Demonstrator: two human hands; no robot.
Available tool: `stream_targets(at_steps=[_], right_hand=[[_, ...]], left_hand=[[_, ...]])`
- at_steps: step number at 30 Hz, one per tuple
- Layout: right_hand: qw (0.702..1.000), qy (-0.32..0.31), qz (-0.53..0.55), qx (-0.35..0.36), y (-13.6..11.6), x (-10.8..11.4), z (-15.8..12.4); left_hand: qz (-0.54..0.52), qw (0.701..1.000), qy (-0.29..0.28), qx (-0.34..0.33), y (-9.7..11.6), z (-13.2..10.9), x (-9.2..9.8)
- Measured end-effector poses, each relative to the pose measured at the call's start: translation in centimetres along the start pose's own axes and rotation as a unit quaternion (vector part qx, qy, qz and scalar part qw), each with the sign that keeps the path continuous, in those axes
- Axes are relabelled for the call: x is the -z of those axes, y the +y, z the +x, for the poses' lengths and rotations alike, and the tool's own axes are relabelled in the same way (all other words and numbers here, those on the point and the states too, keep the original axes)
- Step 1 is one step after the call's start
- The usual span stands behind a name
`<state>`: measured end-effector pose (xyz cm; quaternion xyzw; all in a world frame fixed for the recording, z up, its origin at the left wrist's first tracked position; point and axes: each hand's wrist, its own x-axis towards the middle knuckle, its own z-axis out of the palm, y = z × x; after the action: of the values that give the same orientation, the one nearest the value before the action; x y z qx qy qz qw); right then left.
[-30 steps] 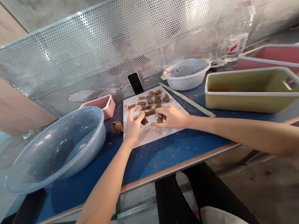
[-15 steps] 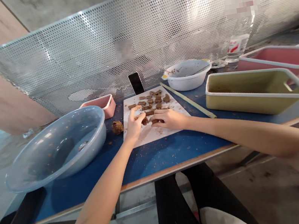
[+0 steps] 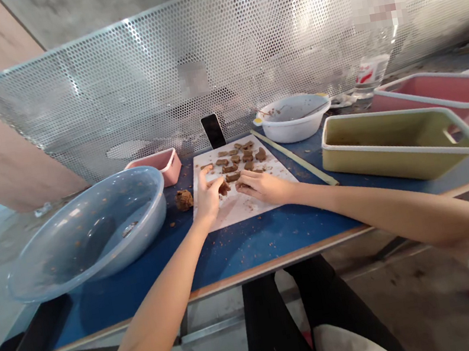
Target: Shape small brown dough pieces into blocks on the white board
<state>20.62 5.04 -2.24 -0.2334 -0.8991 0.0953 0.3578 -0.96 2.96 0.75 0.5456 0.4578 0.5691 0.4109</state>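
On a white board (image 3: 241,213) lie several short, brown, clay-like pieces (image 3: 230,169), mostly across its far half. My left hand (image 3: 207,199) is at the board's left side, thumb and fingers closed on a crumbly brown clay piece (image 3: 224,188). Facing it from the right, my right hand (image 3: 266,187) has its fingers curled down close to the board. A bit of brown clay (image 3: 238,185) shows at those fingertips; the rest of it is hidden under the hand. A small gap separates the two hands. Left of the board sits a rough brown lump (image 3: 183,200).
A large blue basin (image 3: 91,235) stands left, near a small pink bin (image 3: 172,165). A phone (image 3: 213,131) leans behind the board. Rightward are a yellowish stick (image 3: 297,159), a white basin (image 3: 296,126), a green bin (image 3: 393,158), a pink bin (image 3: 436,91) and a bottle (image 3: 370,72).
My right hand's fingers have curled in more, and less of the brown clay beneath them shows. The left hand keeps its piece and has barely moved.
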Motion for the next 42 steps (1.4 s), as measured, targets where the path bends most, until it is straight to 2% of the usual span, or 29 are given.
stream_targets(at_steps=[6, 12, 18, 29, 33, 36, 39, 42], right_hand=[[0.999, 0.001, 0.018, 0.031, 0.1, -0.5, 0.0], [0.997, 0.019, 0.072, -0.035, 0.1, -0.3, -0.1], [0.997, 0.025, 0.07, -0.006, 0.9, -0.3, 0.2], [0.999, 0.006, 0.033, 0.025, -0.2, 0.3, 0.0], [1.0, 0.015, 0.024, 0.011, -0.1, 0.0, -0.2], [0.998, 0.04, 0.037, -0.036, -0.1, 0.1, -0.3], [0.995, 0.063, 0.042, -0.067, -0.1, 0.3, -0.3], [0.996, 0.075, 0.027, -0.04, -0.1, 0.6, -0.2]], left_hand=[[-0.01, 1.0, 0.009, 0.012, -0.3, 0.2, -0.1], [-0.015, 1.0, 0.009, 0.015, -0.3, 0.2, -0.1], [-0.011, 1.0, 0.012, 0.015, 0.0, 0.0, -0.2], [0.008, 1.0, -0.011, 0.012, -0.2, 0.2, -0.1], [0.053, 0.998, -0.044, -0.014, 0.0, 0.0, 0.1], [0.114, 0.989, -0.084, -0.047, 0.5, -0.3, 0.2], [0.22, 0.962, -0.133, -0.092, 1.0, -0.6, 0.5], [0.302, 0.934, -0.156, -0.114, 1.3, -0.7, 0.8]])
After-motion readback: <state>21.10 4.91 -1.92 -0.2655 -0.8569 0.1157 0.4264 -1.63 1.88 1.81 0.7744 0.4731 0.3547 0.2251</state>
